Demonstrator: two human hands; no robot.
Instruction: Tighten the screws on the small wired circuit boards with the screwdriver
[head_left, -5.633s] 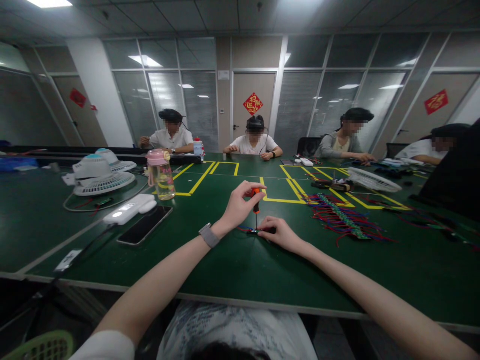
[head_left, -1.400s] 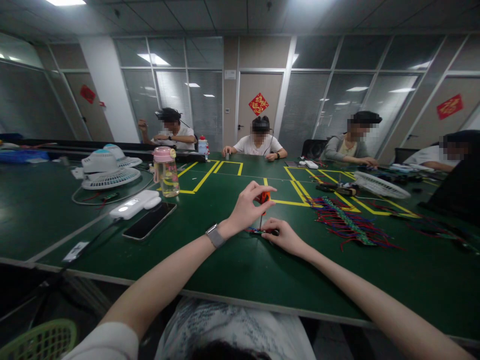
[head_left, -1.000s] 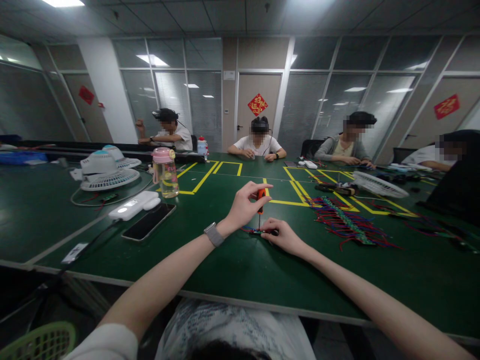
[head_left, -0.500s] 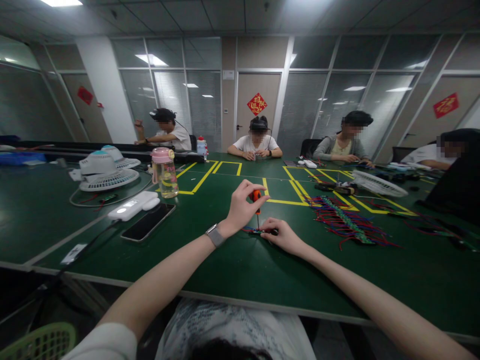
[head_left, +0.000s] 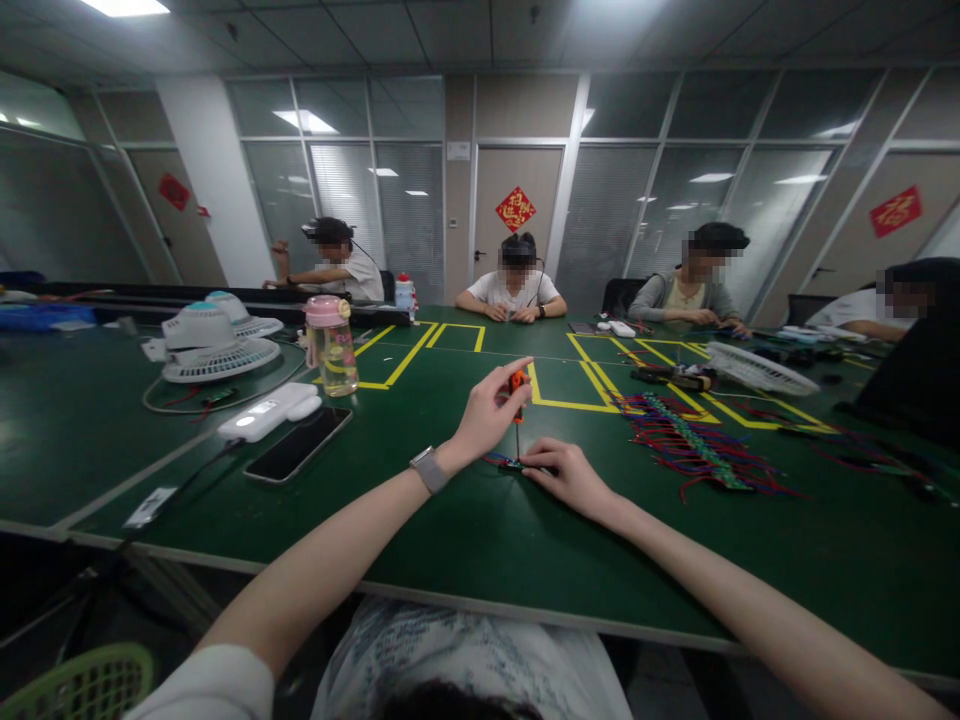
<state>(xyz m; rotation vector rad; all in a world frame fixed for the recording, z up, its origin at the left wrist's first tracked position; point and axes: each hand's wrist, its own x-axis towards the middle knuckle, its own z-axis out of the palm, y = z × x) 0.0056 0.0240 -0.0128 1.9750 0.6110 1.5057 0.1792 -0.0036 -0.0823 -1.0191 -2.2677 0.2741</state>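
Note:
My left hand (head_left: pixel 489 408) is closed around the orange and black handle of a screwdriver (head_left: pixel 517 412), its index finger stretched past the top. The screwdriver stands upright, its thin shaft reaching down to a small circuit board (head_left: pixel 511 465) with wires on the green table (head_left: pixel 450 530). My right hand (head_left: pixel 566 474) pinches the board's right end between thumb and fingers and rests low over the tabletop. The tip's exact contact point is too small to make out.
To the right lies a strip of green circuit boards (head_left: pixel 690 440) with red and blue wires. A phone (head_left: pixel 298 445), a white power strip (head_left: pixel 266 410), a pink-lidded bottle (head_left: pixel 331 345) and white fan parts (head_left: pixel 217 345) are on the left. Several people sit around the table.
The fingers of my left hand have shifted on the screwdriver handle, the index finger now straighter. My right hand has stayed almost in place at the board.

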